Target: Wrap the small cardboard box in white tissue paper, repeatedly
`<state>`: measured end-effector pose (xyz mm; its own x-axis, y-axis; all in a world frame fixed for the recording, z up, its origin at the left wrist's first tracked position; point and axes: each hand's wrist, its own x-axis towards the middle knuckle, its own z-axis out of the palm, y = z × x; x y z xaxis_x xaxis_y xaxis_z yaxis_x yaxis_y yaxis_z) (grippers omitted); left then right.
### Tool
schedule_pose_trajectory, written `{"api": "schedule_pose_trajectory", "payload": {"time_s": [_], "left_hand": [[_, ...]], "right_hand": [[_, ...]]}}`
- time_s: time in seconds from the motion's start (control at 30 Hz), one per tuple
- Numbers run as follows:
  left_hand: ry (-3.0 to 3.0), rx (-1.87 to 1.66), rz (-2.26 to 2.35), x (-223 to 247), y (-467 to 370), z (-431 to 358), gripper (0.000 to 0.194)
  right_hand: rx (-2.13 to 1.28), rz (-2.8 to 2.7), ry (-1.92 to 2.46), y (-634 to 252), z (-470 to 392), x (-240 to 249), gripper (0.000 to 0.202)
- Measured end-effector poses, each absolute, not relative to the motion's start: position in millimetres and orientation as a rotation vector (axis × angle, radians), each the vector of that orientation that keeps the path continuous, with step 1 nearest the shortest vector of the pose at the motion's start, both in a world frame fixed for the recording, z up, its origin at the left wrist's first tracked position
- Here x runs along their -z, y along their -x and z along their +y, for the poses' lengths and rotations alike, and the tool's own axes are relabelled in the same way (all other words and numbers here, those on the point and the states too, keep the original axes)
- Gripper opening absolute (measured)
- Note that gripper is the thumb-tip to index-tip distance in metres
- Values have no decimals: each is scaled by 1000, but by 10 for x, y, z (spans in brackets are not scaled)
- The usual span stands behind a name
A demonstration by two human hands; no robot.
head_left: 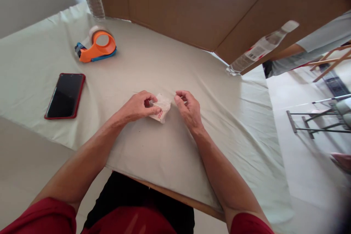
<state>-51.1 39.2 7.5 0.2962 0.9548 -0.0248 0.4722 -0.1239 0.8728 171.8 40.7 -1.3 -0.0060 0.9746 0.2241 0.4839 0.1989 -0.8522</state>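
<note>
A phone [65, 97] and tape dispenser [90, 53] lie on the clothed table's [164, 150] left; cardboard [175, 7] and bottles [94, 3] stand along its far side.

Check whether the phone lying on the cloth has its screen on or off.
Off, by the look of it: the phone lies face up, its screen dark with no lit display.

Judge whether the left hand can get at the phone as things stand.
Probably yes: only cloth lies between the left hand and the phone, though the hand would likely need to release the small white packet first.
</note>
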Motion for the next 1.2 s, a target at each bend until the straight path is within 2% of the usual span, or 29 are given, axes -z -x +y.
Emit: {"api": "schedule_pose_trajectory", "payload": {"time_s": [0.1,0.3,0.53,0.8,1.03,1.2], "left_hand": [[-1744,-749,1307,-47,490,390,42],[-1678,-743,1311,-29,463,368,42],[-1624,-697,1239,-44,438,355,49],[-1576,-644,1219,-60,434,341,46],[-1583,-648,1214,-63,422,334,46],[-1604,-642,1193,-38,438,340,46]], "right_hand": [[-809,-1710,1427,-1725,357,-57,24],[-984,-1845,1364,-1639,291,-32,41],[-1179,-1876,1288,-1636,308,-25,41],[-639,-1890,1511,-1767,423,-7,33],[-751,-1965,1678,-1704,561,76,10],[-885,-1915,1533,-1664,568,56,9]]}}
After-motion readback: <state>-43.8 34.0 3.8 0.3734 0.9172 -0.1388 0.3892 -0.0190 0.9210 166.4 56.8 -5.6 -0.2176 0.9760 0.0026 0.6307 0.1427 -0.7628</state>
